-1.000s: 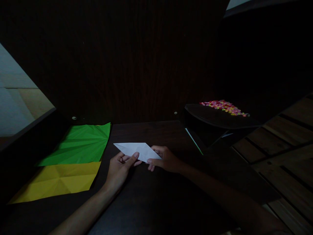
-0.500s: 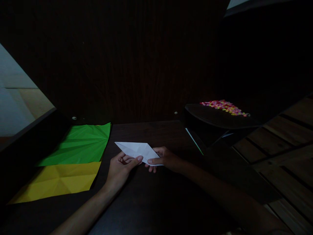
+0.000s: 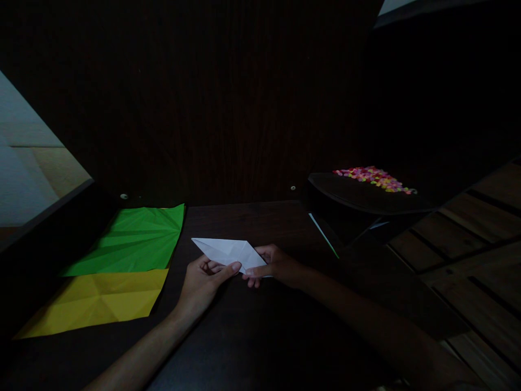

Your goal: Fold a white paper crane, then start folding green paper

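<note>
I have the left hand (image 3: 200, 283) pinching the near edge of a folded white paper (image 3: 226, 252), thumb on top and fingers underneath, while the right hand (image 3: 281, 266) grips its right end the same way, over the middle of the dark wooden tabletop (image 3: 244, 336). To the left I see a creased green paper sheet (image 3: 138, 239), with a yellow paper sheet (image 3: 97, 301) on its near side. At far right, small colourful pieces (image 3: 376, 178) lie heaped on a rounded shelf (image 3: 350, 196), beyond a thin pale strip (image 3: 323, 235).
</note>
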`<state>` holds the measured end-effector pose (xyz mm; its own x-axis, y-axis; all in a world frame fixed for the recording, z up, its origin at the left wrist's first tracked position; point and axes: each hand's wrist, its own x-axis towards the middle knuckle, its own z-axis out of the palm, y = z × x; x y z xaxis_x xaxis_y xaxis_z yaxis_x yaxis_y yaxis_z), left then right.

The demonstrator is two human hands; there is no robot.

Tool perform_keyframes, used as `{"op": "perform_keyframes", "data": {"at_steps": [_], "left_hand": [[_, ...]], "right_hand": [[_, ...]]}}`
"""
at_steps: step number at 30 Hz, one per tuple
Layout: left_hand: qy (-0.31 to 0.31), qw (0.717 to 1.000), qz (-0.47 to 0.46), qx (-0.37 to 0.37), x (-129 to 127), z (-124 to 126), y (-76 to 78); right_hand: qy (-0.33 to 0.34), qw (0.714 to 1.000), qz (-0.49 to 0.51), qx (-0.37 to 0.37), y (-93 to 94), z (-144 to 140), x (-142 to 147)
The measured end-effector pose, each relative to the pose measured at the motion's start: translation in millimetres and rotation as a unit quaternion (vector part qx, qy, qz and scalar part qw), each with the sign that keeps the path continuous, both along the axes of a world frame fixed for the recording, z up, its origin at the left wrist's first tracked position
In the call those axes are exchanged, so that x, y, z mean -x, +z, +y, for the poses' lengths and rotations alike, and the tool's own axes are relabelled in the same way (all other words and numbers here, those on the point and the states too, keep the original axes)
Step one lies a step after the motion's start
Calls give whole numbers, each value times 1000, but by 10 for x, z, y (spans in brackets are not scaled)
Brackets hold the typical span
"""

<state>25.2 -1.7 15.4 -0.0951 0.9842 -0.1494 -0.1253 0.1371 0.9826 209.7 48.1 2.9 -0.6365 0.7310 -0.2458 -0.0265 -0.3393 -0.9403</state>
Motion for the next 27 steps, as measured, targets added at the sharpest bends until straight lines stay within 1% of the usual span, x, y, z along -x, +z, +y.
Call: {"op": "perform_keyframes", "data": {"at_steps": [4, 7, 12, 15, 20, 23, 27], "left_hand": [[13, 1000, 7, 4, -1, -13, 33], [4, 1000, 2, 14, 5, -19, 26], [-12, 999, -19, 31, 17, -16, 1], [-9, 999, -26, 36, 9, -19, 2], [3, 999, -21, 25, -3, -21, 1], [11, 1000, -2, 16, 0, -19, 8], [6, 1000, 19, 7, -3, -20, 15]], "right_hand": [[-5, 1000, -8, -15, 3, -11, -5], [-4, 999, -10, -32, 3, -16, -19], [9, 995, -20, -93, 18, -25, -37], [4, 991, -35, -127, 38, -33, -40], [-8, 985, -52, -162, 53, -57, -32], [-19, 976, -75, -201, 36, -79, -22], [-51, 952, -119, -278, 23, -112, -8]]}}
